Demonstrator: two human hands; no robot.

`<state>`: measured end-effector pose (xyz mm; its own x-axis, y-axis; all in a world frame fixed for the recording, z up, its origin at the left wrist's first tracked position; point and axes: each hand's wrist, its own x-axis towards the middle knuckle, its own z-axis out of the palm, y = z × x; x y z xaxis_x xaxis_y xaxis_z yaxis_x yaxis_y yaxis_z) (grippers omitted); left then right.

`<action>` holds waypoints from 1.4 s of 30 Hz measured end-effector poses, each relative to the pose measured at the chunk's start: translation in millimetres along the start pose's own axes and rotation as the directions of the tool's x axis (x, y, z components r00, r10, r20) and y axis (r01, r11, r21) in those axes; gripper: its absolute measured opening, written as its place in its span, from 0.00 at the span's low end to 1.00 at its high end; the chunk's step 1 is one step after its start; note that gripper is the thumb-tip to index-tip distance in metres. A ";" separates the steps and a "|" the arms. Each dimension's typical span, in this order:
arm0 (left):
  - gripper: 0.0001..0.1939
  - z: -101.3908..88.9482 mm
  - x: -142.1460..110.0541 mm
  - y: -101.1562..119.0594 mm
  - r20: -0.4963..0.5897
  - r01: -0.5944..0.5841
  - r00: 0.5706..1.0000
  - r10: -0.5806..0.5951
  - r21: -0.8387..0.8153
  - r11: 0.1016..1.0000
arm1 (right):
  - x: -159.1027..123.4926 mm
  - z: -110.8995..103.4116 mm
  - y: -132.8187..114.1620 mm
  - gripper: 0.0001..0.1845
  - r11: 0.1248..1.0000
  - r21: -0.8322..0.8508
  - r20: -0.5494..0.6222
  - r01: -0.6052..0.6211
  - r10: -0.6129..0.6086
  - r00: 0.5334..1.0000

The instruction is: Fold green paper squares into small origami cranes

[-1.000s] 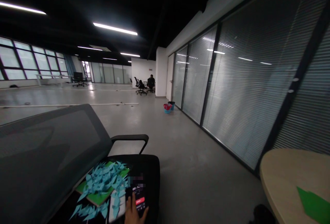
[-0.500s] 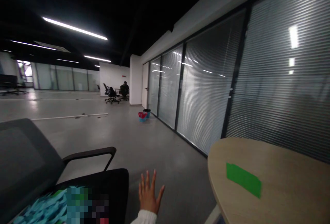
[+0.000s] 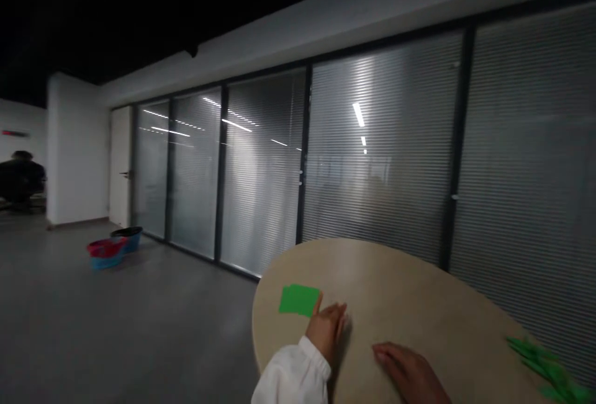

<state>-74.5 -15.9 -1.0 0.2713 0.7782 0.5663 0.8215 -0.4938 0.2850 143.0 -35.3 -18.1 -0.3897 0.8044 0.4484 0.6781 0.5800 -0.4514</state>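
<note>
On the wooden table (image 3: 395, 292), a green paper stack (image 3: 298, 300) lies near the left rim. Just beside its right edge is the left hand (image 3: 327, 324), one finger overlapping the corner in view; whether it grips anything, I cannot tell. The right hand (image 3: 405, 367) has its fingers bunched narrowly, its grasp unclear too. Blurred green pieces (image 3: 547, 363) lie well apart, at the far right.

One bare left hand (image 3: 326, 328), one bare right hand (image 3: 410, 370). One flat green paper patch (image 3: 299, 300); one rounded pale-wood tabletop (image 3: 395, 292). Two blue bins (image 3: 107, 261) (image 3: 134, 242), lined red and black
</note>
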 end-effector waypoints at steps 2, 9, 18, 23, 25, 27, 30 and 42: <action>0.24 21.9 10.3 13.7 0.120 0.004 0.993 -0.005 0.009 1.000 | 5.0 -1.7 11.3 0.24 0.989 -0.108 -0.025 -0.097 0.094 0.995; 0.30 42.8 10.3 16.7 0.314 -0.041 0.949 0.007 0.100 0.994 | 8.8 16.9 28.2 0.28 0.886 -0.382 0.016 -0.264 0.292 0.956; 0.32 49.0 9.5 4.4 0.436 0.118 0.872 -0.222 0.253 0.960 | 15.4 22.0 18.9 0.33 0.870 -0.407 0.125 -0.278 0.355 0.927; 0.33 48.1 15.3 1.8 0.467 0.113 0.857 -0.218 0.244 0.963 | 18.8 21.5 19.8 0.33 0.868 -0.408 0.137 -0.281 0.363 0.922; 0.33 48.7 16.5 1.0 0.464 0.109 0.860 -0.213 0.241 0.964 | 19.6 22.2 21.3 0.33 0.871 -0.402 0.138 -0.282 0.362 0.922; 0.32 49.7 17.0 0.6 0.454 0.109 0.865 -0.211 0.240 0.965 | 20.1 22.7 23.0 0.33 0.875 -0.394 0.144 -0.281 0.360 0.922; 0.33 50.3 17.3 1.3 0.450 0.106 0.869 -0.205 0.236 0.966 | 20.6 22.3 24.6 0.34 0.876 -0.395 0.155 -0.276 0.360 0.920; 0.33 41.0 19.7 8.0 0.488 0.115 0.842 -0.228 0.251 0.961 | 20.6 19.9 21.3 0.34 0.868 -0.418 0.142 -0.268 0.353 0.925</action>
<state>-42.0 11.4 -19.2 0.2862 0.9575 0.0347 0.9466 -0.2882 0.1448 137.0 -3.8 -33.8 -0.2092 0.9670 0.1455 0.9533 0.2348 -0.1898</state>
